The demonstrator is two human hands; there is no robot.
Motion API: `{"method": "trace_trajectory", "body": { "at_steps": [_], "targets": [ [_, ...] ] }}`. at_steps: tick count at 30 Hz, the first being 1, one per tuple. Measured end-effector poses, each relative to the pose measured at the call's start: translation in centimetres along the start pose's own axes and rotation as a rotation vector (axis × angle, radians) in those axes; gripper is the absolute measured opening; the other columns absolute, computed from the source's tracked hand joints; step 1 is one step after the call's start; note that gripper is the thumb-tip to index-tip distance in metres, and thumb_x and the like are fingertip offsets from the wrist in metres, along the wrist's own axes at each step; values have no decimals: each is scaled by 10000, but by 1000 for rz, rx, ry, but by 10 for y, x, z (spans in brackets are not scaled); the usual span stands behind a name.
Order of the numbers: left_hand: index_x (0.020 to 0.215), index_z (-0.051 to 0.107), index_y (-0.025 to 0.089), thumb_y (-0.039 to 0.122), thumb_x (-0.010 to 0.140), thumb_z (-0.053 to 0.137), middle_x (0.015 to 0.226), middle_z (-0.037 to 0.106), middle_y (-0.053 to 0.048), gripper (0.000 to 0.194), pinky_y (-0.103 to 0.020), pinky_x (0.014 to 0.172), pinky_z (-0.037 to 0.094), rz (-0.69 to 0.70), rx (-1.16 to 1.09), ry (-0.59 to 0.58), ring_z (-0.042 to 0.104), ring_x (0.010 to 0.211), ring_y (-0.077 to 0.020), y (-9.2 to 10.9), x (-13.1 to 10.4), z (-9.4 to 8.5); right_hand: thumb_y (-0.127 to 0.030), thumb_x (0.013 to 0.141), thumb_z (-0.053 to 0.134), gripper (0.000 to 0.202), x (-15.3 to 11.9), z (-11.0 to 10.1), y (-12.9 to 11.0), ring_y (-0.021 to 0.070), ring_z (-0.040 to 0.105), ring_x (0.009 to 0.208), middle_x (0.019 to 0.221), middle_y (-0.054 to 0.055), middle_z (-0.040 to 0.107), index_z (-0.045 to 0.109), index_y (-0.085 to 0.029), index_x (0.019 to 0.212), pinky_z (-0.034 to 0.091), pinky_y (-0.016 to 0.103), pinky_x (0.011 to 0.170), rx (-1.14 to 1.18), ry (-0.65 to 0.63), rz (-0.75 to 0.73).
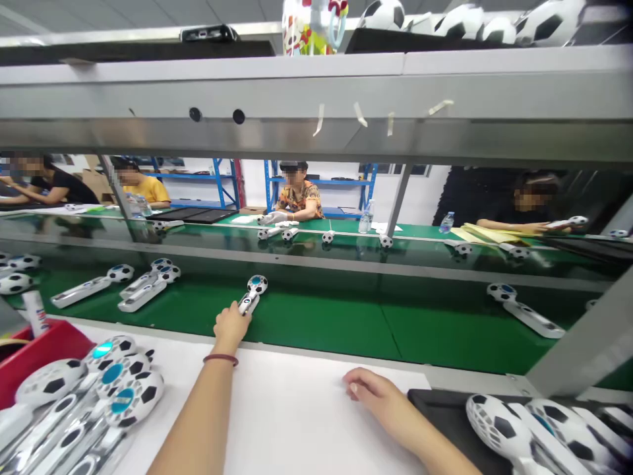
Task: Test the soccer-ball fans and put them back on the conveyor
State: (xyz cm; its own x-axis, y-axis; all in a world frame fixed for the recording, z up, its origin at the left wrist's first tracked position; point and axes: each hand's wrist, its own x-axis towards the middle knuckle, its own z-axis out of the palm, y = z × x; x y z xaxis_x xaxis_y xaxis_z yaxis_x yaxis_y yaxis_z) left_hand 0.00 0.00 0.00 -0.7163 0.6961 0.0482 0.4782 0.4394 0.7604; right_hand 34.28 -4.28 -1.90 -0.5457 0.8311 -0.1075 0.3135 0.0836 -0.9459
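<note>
My left hand (232,326) reaches out over the green conveyor belt (326,316), its fingers wrapped round the handle of a white device with a soccer-ball head (257,285). The ball end points away from me. My right hand (370,389) hovers at or rests on the white work surface (281,409), fingers curled loosely together; whether anything small is inside them is hidden. A pile of similar soccer-ball devices (133,399) lies at the left, and more devices (499,425) lie in a black tray (435,412) at the right.
Other soccer-ball devices (86,290) lie along the belt. A red bin (62,346) stands at the left. A metal post (583,336) rises at the right, and a shelf (297,92) spans overhead. Several people sit across the line, near bottles (366,218).
</note>
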Motion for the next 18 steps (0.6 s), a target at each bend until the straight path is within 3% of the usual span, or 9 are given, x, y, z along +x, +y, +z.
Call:
{"method": "trace_trajectory", "body": {
  "at_steps": [5,9,11,14,18],
  "targets": [
    [1095,527,79,207,816,470,983,618,-152,312,-329,711,512,86,-230,-173,633,853,-234,32,-26,16,-347,764,470,427,5,2,4,191,561,858,1019,68,521,470,-210,1169,415,326,788,70,65,6],
    [1204,473,88,200,840,438,971,612,-118,382,-305,684,533,243,-358,-318,638,779,-178,58,-93,47,-339,810,439,627,4,1,4,170,578,888,1179,85,467,193,-273,1383,441,314,741,125,152,-31],
    [1203,499,143,186,804,490,1008,577,-95,402,-326,774,514,344,-371,-347,610,865,-186,59,-134,60,-349,831,441,680,1,0,1,161,585,889,1223,91,460,91,-287,1411,445,327,775,86,230,-71],
    [1231,486,189,204,801,488,1042,520,-93,431,-355,821,489,603,-281,-376,570,919,-203,49,-181,67,-350,839,467,684,-3,-2,-5,166,590,910,1297,93,426,104,-307,1417,438,353,842,8,322,-130],
    [1278,422,175,180,814,438,1087,484,-142,464,-403,747,503,990,-5,-263,550,918,-251,35,-200,68,-339,843,474,680,-3,-7,-10,202,600,926,1205,87,521,121,-308,1424,440,384,856,40,436,-99]
  ]
}}
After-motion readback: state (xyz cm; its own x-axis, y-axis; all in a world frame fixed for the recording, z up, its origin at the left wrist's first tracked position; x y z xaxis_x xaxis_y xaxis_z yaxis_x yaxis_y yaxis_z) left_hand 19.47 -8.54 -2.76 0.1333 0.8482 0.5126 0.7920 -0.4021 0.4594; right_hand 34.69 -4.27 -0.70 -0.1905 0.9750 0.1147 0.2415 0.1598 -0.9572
